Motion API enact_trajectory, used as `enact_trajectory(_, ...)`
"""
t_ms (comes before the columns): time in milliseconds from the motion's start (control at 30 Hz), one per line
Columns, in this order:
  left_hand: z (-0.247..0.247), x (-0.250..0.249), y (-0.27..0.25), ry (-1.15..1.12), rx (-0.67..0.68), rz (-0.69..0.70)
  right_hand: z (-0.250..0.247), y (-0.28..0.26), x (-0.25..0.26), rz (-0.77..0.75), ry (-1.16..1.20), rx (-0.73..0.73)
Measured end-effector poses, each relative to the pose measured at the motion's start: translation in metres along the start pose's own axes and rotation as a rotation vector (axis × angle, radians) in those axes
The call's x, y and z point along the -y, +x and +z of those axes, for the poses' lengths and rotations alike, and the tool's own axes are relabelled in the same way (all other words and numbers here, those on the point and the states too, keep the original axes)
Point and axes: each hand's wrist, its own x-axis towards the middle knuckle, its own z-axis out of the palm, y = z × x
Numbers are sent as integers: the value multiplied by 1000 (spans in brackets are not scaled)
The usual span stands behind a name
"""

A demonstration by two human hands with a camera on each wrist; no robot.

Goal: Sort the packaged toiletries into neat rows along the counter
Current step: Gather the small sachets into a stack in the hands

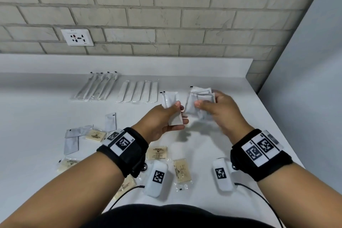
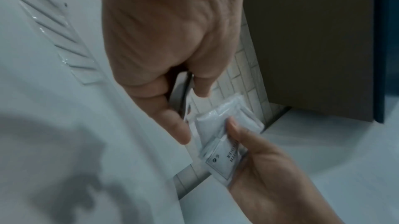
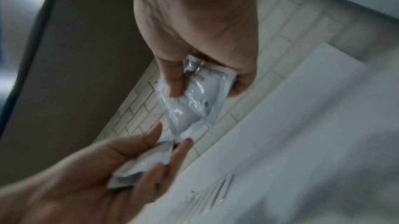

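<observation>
Hands meet above the white counter [image 1: 212,135] in the head view: the left hand [image 1: 162,122] pinches one white sachet [image 1: 174,116] between thumb and fingers, while the right hand [image 1: 220,109] grips a small fanned stack of sachets [image 1: 199,102]. Two finished rows of long wrapped items [image 1: 118,89] lie along the wall; soap bars [image 1: 180,171] wait loose nearer the body.

The left wrist view shows glossy film packets [image 2: 218,135], likely light, soft and slippery, best pinched at a sealed edge.

The right wrist view shows the right fingers [image 3: 172,81] curled round crinkled sachets [image 3: 200,91], the left hand [image 3: 86,176] held palm-up with another packet [image 3: 140,164].
</observation>
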Motion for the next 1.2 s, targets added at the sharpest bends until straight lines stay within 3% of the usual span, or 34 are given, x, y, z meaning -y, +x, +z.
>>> enact_trajectory(67,-4,-4,0,-70,-7,-65,-6,3,3,-434,-364,-76)
enact_trajectory(133,-5,-8,-2,-115,42,-98,-10,3,1,-810,-691,-7)
enact_trajectory(167,-4,-10,-3,-108,74,-88,-12,3,-4,-922,-813,38)
enact_trajectory(233,-3,-11,-2,-66,94,-33,-13,1,-13,-963,-922,82)
enact_trajectory(367,-6,-10,2,-34,31,108,-18,-4,-22,-824,-759,74)
enact_trajectory(467,-11,-10,3,-25,-11,173,-22,-8,-17,-411,-608,59)
enact_trajectory(533,-11,-10,2,-9,-21,201,-26,-7,-13,-152,-379,37)
enact_trajectory(600,-11,-8,3,48,-35,215,-27,-5,-3,-44,-118,71)
enact_trajectory(633,-12,-8,3,107,-44,210,-28,-3,4,-59,-89,113)
enact_trajectory(733,-12,-14,2,454,2,167,-28,6,36,-178,-395,318)
enact_trajectory(833,-6,-24,-2,665,96,151,-21,15,57,-86,-698,639)
enact_trajectory(933,-1,-32,-3,546,117,174,-4,13,49,-26,-771,776)
enact_trajectory(1067,-6,-30,-2,200,86,111,0,8,20,26,-536,578)
enact_trajectory(1200,-19,-21,-2,-163,54,26,-5,2,4,228,303,378)
